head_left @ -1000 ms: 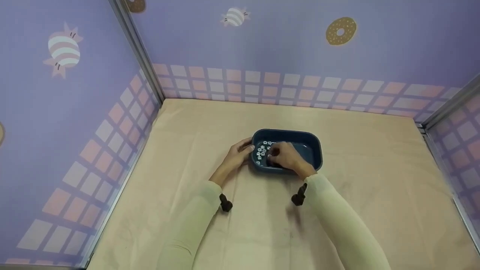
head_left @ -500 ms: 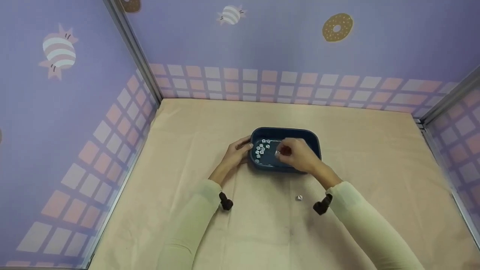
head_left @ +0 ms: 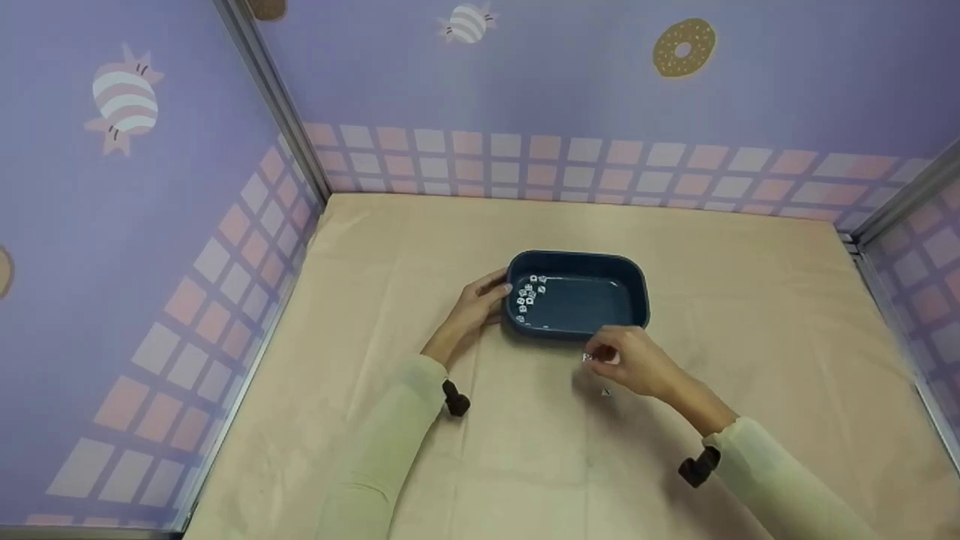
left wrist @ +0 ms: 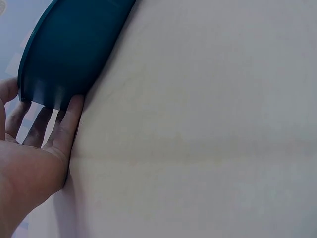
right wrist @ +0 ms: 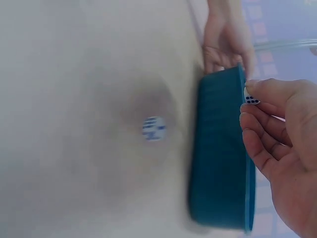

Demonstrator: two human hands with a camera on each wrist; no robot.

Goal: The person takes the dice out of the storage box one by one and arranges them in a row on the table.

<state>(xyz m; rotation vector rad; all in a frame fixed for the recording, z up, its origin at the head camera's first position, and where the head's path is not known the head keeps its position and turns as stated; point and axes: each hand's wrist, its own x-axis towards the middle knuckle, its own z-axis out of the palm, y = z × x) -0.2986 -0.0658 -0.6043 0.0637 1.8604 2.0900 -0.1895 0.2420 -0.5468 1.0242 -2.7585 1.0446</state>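
Purple patterned wall panels [head_left: 540,82] enclose the work area behind and beside the cloth-covered bench [head_left: 517,457]. On the bench stands the blue container [head_left: 592,300], upright, long side towards me; its position is unchanged.

My left hand [head_left: 472,307] remains at the left end of the container. Its fingers are spread and nearly straight, tips against the end wall, thumb at the rim; it steadies the container rather than lifting it.

My right hand [head_left: 637,361] is the part that has moved. Half a second ago it was over the container's interior; it is now outside, just in front of the near rim. Its thumb and fingertips are closed in a pinch on one held die [right wrist: 251,99], dotted face visible, above the bench.

Smallest items: a cluster of dice [head_left: 529,301] occupies the left end of the container floor, with no evident change in layout. One loose die [head_left: 606,391] lies on the bench, near the right hand.

Judgement: the step in hand is a single-piece transfer out of the container. The held die has cleared the rim but is not yet set down; most dice appear to remain inside.
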